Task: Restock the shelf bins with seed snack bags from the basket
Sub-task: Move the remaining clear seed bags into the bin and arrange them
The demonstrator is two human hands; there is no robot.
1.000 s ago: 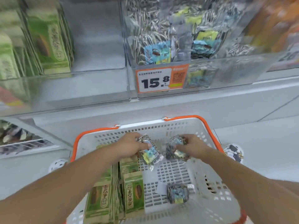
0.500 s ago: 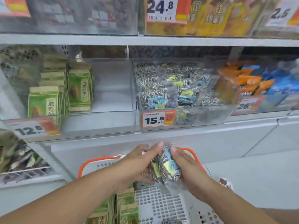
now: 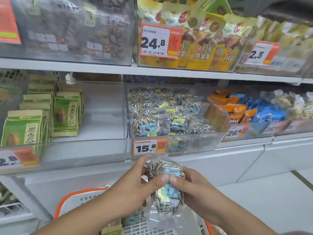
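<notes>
My left hand (image 3: 135, 189) and right hand (image 3: 193, 189) both gripped the seed bags (image 3: 166, 184), thumbs touching, above the basket (image 3: 79, 199), below the seed bin (image 3: 176, 143)

The middle shelf (image 3: 152, 72) carries clear bins: one (image 3: 101, 133) with green bags (image 3: 66, 114) at its left, one (image 3: 177, 143) heaped with striped seed bags (image 3: 152, 116)

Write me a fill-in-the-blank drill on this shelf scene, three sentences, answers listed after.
1. Both hands hold clear bags of striped ____ seeds.
2. The price tag on the bin of matching bags reads ____.
3. The basket below the hands has an ____ rim.

Answers: sunflower; 15.8; orange
</notes>
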